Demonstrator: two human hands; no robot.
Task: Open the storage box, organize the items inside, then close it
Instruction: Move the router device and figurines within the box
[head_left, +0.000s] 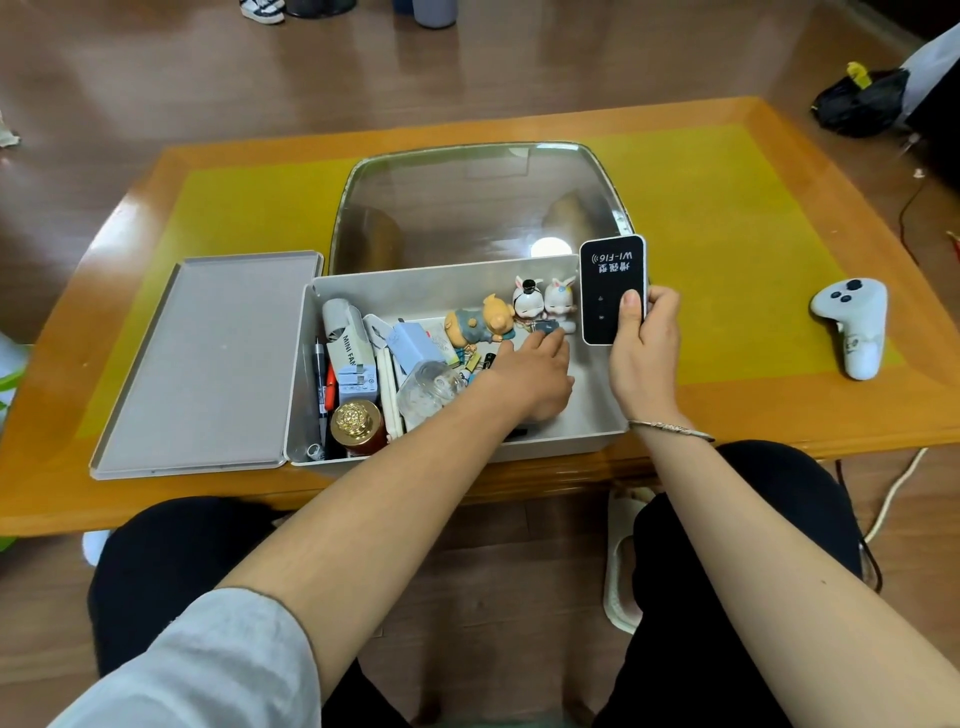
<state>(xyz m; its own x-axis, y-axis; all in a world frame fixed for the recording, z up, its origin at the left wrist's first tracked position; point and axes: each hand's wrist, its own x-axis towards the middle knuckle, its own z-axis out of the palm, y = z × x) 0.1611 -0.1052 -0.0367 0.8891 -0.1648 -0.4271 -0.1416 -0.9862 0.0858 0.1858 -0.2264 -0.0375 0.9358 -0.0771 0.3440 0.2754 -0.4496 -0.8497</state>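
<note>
I see the grey storage box (597, 415) open on the table (727, 405), its lid (208, 364) lying flat to the left. My left hand (535, 371) reaches among the items inside, touching a small dark object (545, 326). My right hand (644, 343) grips a black Wi-Fi device (612, 280) upright over the box's right edge.

The scene is evenly and fairly brightly lit from overhead, with soft, diffuse light. A round white glare spot sits on the glass panel (483, 202) just beyond the hands, between the left hand (530, 374) and the right hand (644, 348); broader pale reflections streak the floor (467, 78) far beyond them. Shadows are faint: a soft dark patch lies under the left hand inside the storage box (597, 415), and the tabletop (727, 234) edge darkens toward the person's knees. Wide-angle distortion bows the tabletop's edges outward and stretches the forearms nearest the camera. Detail is slightly soft throughout, softest at the corners.
</note>
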